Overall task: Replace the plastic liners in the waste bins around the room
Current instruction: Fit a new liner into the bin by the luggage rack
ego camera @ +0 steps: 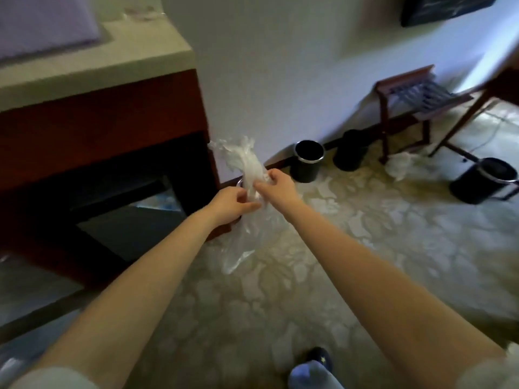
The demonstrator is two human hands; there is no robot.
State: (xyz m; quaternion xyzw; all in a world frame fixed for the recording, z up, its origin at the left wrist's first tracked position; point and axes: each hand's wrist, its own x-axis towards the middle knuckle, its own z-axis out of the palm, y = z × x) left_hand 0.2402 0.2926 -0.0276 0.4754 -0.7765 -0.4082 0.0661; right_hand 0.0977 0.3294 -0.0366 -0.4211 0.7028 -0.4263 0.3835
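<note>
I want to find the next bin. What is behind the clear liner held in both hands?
Only a short arc of metal rim shows beside the liner, likely a bin's. The liner, left hand and right hand cover the rest.

I am watching through a single wide-angle camera riding on the person's head, and it is facing forward and tilting steeply down along both bare forearms. It is framing the left hand (229, 204) and right hand (276, 189) fairly close, near mid-frame, where they are gripping a plastic liner (250, 164). Farther off it is taking in the carpet (365, 248), the wall (280, 80) and a black bin (307, 161) at the wall's foot. The lens is bowing straight edges near the borders.
</note>
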